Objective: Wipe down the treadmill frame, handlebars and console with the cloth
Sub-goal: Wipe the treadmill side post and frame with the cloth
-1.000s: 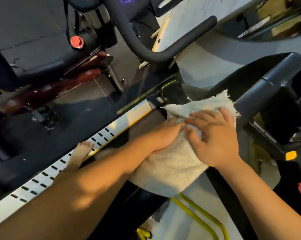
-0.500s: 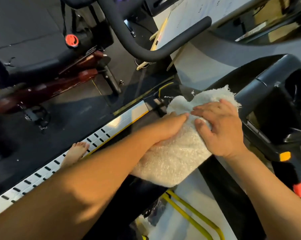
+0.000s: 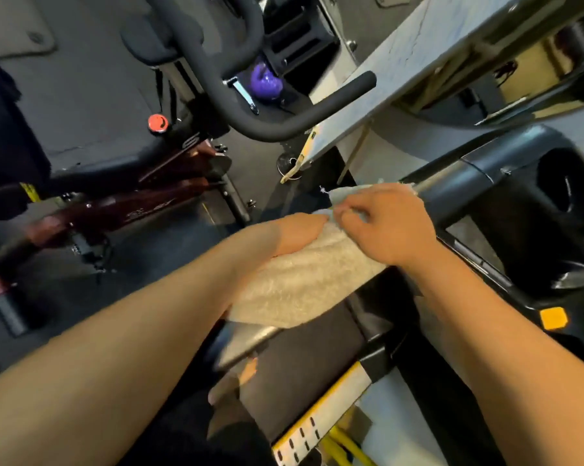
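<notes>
Left hand (image 3: 294, 235) presses the cloth (image 3: 304, 287), right hand (image 3: 391, 227) pinches it.

An exercise bike (image 3: 115, 210) with a dark red frame stands on the grey floor (image 3: 82, 79) at the left. A red knob (image 3: 158, 123) sits on its frame, and its black padded handlebar (image 3: 250, 127) curves away to the right. A purple object (image 3: 267, 83) lies beyond the bar. A pale board (image 3: 401, 72) slants across the far right. Yellow tubing (image 3: 339, 443) shows at the near edge.

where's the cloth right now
Middle of the head view: the cloth lies over the treadmill frame, with the left hand flat on its left part and the right hand pinching its far edge beside the black handlebar.
</notes>
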`<state>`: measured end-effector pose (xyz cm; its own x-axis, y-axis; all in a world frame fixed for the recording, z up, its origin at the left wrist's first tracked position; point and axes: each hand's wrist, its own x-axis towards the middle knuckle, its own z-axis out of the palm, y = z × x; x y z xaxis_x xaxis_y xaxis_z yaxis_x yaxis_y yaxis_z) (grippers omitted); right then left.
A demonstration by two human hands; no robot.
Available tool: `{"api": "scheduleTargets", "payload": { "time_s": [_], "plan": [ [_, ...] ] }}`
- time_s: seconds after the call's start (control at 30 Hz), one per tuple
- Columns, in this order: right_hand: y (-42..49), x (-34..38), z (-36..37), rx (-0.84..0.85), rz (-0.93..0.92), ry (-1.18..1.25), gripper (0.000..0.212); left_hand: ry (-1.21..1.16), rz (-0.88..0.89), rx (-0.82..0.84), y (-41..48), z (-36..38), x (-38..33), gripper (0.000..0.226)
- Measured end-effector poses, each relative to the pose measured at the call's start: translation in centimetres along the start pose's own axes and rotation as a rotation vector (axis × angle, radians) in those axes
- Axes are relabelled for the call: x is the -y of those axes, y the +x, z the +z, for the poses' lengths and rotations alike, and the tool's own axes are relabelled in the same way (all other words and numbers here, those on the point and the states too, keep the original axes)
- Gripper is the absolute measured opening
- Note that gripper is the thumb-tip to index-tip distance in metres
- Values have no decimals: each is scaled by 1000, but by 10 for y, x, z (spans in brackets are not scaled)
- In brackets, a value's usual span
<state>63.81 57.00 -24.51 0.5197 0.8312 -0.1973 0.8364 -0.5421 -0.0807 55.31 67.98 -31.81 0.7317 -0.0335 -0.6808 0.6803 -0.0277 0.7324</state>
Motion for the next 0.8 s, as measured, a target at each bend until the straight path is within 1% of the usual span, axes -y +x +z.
{"api": "scheduleTargets", "payload": {
  "time_s": [0.03, 0.07, 0.1, 0.13, 0.17, 0.2, 0.27, 0.3, 0.33, 0.37, 0.4, 0.43, 0.47, 0.5, 0.53, 0.57, 0.6, 0.67, 0.73, 0.8],
  "plan": [
    [8, -7, -1, 14, 50, 5, 38, 18, -39, -52, -5, 4, -7, 40],
    [12, -12, -2, 24, 81, 9, 36, 42, -40, -130, -9, 7, -11, 39],
    [13, -14, 0, -1, 74, 13, 34, 29, -58, -203, -20, 11, -14, 41],
    [8, -12, 4, -75, 32, 4, 33, 84, -49, -255, -33, 17, -15, 43],
    [-2, -10, 10, -198, -19, 5, 31, 195, 1, -321, -47, 23, -13, 46],
    [-17, -8, 19, -326, -45, 30, 29, 376, 66, -409, -59, 32, -8, 47],
    [-53, -2, 46, -542, -13, 168, 27, 719, 168, -631, -76, 51, 5, 56],
    [-68, 3, 63, -601, 17, 248, 34, 816, 222, -731, -80, 60, 12, 58],
    [-81, 10, 79, -630, 51, 344, 42, 903, 245, -791, -84, 69, 17, 59],
    [-92, 18, 93, -635, 80, 468, 48, 1002, 274, -811, -83, 78, 20, 58],
    [-102, 28, 104, -644, 114, 614, 54, 1136, 288, -783, -78, 85, 19, 58],
    [-106, 40, 112, -647, 150, 752, 59, 1189, 328, -764, -72, 87, 20, 60],
    [-108, 53, 120, -645, 183, 902, 62, 1203, 391, -762, -67, 86, 18, 61],
    [-108, 60, 123, -660, 235, 1087, 66, 1203, 472, -726, -59, 84, 11, 61],
    [-108, 60, 122, -676, 305, 1249, 70, 1217, 532, -678, -48, 82, 0, 62],
    [-103, 57, 118, -671, 388, 1355, 74, 1215, 569, -637, -37, 79, -13, 67],
    [-97, 53, 114, -639, 473, 1411, 74, 1231, 586, -604, -28, 77, -25, 73],
    [-83, 39, 112, -585, 594, 1451, 67, 1267, 588, -566, -12, 76, -48, 82],
    [-74, 22, 107, -544, 645, 1449, 65, 1251, 605, -558, -4, 82, -63, 83],
    [-76, 21, 104, -546, 639, 1473, 68, 1249, 600, -551, -13, 89, -64, 83]
  ]
}}
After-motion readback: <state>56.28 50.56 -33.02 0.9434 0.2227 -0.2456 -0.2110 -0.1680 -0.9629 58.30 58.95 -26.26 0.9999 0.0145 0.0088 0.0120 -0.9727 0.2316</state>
